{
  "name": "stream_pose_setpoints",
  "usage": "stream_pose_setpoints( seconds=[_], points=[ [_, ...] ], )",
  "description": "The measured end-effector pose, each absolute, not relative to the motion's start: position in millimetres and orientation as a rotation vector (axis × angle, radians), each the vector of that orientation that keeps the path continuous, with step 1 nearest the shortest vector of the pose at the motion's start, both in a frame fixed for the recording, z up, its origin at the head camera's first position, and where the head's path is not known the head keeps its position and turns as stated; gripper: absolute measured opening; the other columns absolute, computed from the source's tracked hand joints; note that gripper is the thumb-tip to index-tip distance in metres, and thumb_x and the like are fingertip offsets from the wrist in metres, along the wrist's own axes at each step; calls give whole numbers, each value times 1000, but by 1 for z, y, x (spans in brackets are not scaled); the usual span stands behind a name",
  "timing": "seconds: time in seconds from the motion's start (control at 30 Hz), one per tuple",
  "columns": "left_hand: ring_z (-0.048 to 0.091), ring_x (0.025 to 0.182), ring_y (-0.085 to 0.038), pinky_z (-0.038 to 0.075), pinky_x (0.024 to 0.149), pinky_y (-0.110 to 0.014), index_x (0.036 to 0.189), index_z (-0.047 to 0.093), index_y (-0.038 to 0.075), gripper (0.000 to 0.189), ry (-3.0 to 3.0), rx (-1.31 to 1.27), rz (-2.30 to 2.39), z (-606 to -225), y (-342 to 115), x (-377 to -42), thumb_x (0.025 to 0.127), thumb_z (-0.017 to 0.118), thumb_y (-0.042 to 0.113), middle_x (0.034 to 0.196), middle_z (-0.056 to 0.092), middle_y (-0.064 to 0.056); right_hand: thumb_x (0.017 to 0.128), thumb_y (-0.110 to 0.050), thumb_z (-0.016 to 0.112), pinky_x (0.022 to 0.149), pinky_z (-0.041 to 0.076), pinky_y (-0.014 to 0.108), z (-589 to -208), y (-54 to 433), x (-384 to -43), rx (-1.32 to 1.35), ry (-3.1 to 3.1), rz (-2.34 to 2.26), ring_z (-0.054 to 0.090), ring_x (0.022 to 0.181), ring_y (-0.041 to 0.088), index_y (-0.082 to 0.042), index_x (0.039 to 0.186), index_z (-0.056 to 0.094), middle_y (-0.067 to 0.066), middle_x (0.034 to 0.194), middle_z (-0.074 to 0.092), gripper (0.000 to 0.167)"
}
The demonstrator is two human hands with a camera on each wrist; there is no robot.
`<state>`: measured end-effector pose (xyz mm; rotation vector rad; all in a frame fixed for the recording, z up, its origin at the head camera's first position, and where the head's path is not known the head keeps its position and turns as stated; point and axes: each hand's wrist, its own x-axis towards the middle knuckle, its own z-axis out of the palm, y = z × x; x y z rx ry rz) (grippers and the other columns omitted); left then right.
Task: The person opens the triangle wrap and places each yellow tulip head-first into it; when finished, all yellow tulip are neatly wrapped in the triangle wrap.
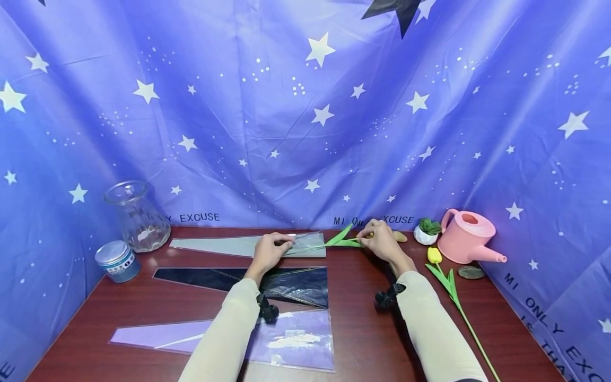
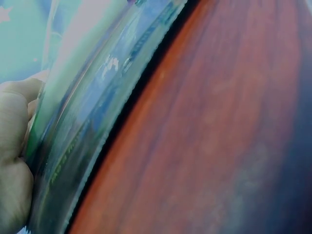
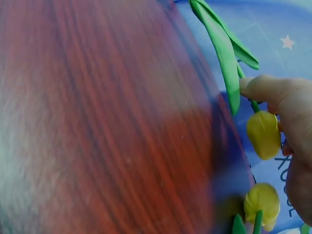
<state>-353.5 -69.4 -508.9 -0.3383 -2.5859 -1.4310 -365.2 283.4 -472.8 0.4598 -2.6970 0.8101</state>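
Observation:
My left hand (image 1: 269, 252) grips the wide part of a grey flower sleeve (image 1: 224, 245) with a clear front, at the back of the table. In the left wrist view, the thumb and fingers hold the edge of this sleeve (image 2: 92, 112). My right hand (image 1: 383, 243) pinches the stem of a yellow artificial tulip (image 3: 263, 135) just below its bloom. The tulip's green leaves (image 1: 341, 239) lie between my hands, outside the sleeve's open right end. Its lower stem runs into the sleeve.
Nearer me lie a black sleeve (image 1: 300, 284) and a purple sleeve (image 1: 286, 345). At left stand a glass vase (image 1: 143, 223) and a blue tin (image 1: 118, 261). On the right are another yellow tulip (image 1: 434, 255), a pink watering can (image 1: 465, 239), a potted succulent (image 1: 427, 232) and a dark stone (image 1: 471, 272).

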Motion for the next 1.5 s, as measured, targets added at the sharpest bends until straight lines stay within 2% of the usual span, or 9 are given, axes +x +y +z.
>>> stream_pose_setpoints(
  seconds=[0.17, 0.3, 0.53, 0.67, 0.8, 1.0, 1.1, 1.27, 1.5],
  points=[
    [69, 95, -19, 56, 85, -40, 104, 83, 25, 12, -2579, -330, -1428, -509, -69, -353, 96, 75, 21, 111, 77, -1, 87, -17, 82, 97, 34, 47, -475, 288, -360, 491, -2706, 897, 50, 101, 25, -14, 83, 82, 3, 95, 66, 6],
    [68, 93, -17, 54, 83, -38, 104, 83, 26, 13, -2596, -316, -1436, -509, -68, -352, 96, 75, 22, 112, 76, 0, 87, -19, 83, 99, 35, 45, -472, 290, -357, 508, -2709, 970, 52, 105, 25, -15, 83, 81, 1, 97, 69, 6],
    [66, 88, -14, 53, 80, -36, 104, 83, 27, 13, -2576, -342, -1425, -511, -68, -351, 95, 75, 22, 112, 76, 1, 89, -22, 82, 91, 48, 34, -465, 291, -352, 504, -2729, 1065, 64, 100, 22, -15, 88, 82, 1, 96, 77, 7],
    [64, 84, -14, 52, 78, -33, 105, 83, 25, 14, -2551, -389, -1429, -512, -67, -350, 96, 75, 20, 112, 76, 0, 89, -21, 82, 91, 45, 34, -463, 291, -350, 436, -2765, 1086, 63, 99, 21, -17, 88, 83, 2, 98, 76, 5],
    [64, 92, -18, 52, 81, -36, 107, 83, 23, 14, -2513, -411, -1419, -511, -65, -349, 96, 75, 19, 114, 75, -2, 88, -22, 82, 92, 44, 34, -462, 289, -349, 415, -2758, 1078, 64, 99, 21, -15, 87, 83, 2, 96, 77, 7],
    [66, 109, -28, 54, 93, -47, 108, 83, 20, 15, -2522, -416, -1343, -507, -61, -350, 96, 74, 19, 117, 75, -5, 88, -20, 82, 80, 51, 23, -467, 278, -350, 459, -2722, 1081, 68, 92, 18, -14, 87, 84, 3, 94, 77, 6],
    [66, 112, -30, 53, 97, -49, 109, 83, 19, 16, -2544, -416, -1322, -506, -60, -350, 97, 73, 19, 118, 74, -6, 89, -21, 81, 79, 52, 24, -468, 270, -350, 446, -2718, 1098, 68, 92, 18, -15, 87, 84, 2, 95, 77, 7],
    [67, 110, -27, 54, 95, -47, 109, 83, 19, 15, -2558, -394, -1332, -505, -60, -350, 97, 73, 19, 118, 74, -5, 90, -21, 80, 83, 54, 32, -474, 255, -352, 447, -2706, 1101, 69, 95, 21, -16, 89, 85, 1, 95, 77, 6],
    [68, 107, -28, 54, 92, -47, 107, 83, 18, 14, -2536, -399, -1334, -506, -60, -350, 96, 74, 18, 116, 75, -6, 90, -19, 81, 83, 53, 31, -486, 239, -352, 423, -2711, 1135, 68, 90, 16, -19, 89, 85, -3, 93, 76, 4]
  ],
)
